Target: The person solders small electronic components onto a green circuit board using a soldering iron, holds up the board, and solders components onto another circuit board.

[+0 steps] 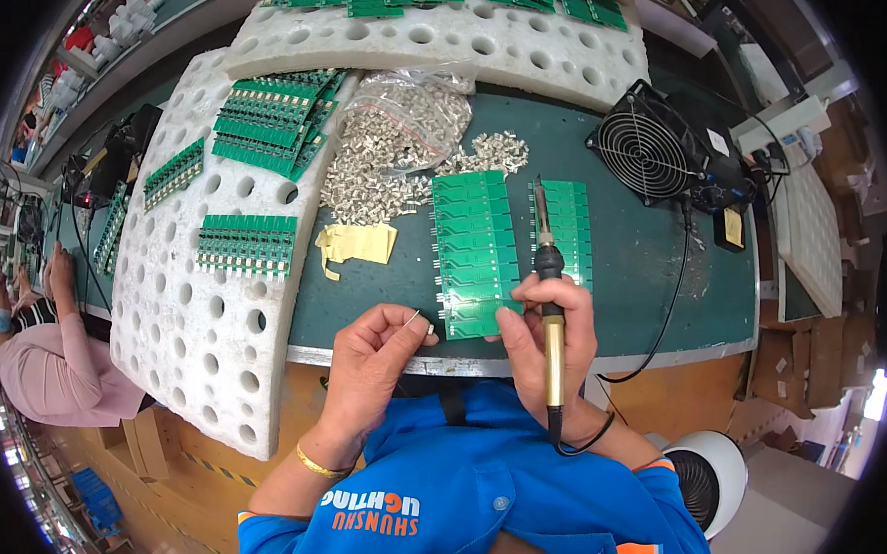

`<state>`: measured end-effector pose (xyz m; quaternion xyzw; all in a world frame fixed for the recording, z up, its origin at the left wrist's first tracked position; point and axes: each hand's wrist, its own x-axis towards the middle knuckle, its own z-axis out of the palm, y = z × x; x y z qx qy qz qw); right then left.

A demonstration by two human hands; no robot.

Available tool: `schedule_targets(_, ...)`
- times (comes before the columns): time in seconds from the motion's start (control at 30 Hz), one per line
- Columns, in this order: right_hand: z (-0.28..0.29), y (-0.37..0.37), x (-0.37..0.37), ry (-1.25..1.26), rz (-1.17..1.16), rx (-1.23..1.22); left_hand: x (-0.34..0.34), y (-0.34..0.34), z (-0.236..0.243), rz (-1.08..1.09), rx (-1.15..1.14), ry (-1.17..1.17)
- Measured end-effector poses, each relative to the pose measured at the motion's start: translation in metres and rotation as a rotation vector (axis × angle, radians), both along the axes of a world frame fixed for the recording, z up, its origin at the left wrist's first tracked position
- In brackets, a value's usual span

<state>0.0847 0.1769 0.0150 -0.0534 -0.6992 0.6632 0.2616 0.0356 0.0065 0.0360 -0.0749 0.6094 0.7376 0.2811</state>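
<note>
Right hand [558, 327] clamped round the soldering iron [554, 356], tip up, thumb at the green board [474, 254] near the table [632, 256] edge; left hand [369, 358] pinching a thin wire [413, 317] beside it.

Thin wire [415, 316] left of green circuit panel [474, 249], soldering iron [549, 263] right, tip outward

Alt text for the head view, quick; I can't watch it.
The right hand grips a soldering iron, tip up, by a green panel; the left hand pinches a small piece near its lower-left corner. Silvery parts lie heaped behind, beside white foam holding green boards.
</note>
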Motion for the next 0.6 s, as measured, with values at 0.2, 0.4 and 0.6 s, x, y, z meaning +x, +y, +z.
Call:
schedule_targets(0.2, -0.007, 0.0033, 0.0019, 0.086, -0.014, 0.115, 0.0029, 0.0058, 0.0079, 0.0, 0.061, -0.028)
schedule_targets(0.4, -0.0006, 0.0023, -0.0028, 0.156, -0.018, 0.018, 0.0004, 0.0092, 0.0119, 0.025, 0.111, -0.166)
schedule_targets(0.6, -0.0076, 0.0033, -0.0021, 0.164, -0.019, 0.122, 0.0037, 0.0091, 0.0093, 0.056, 0.207, -0.202)
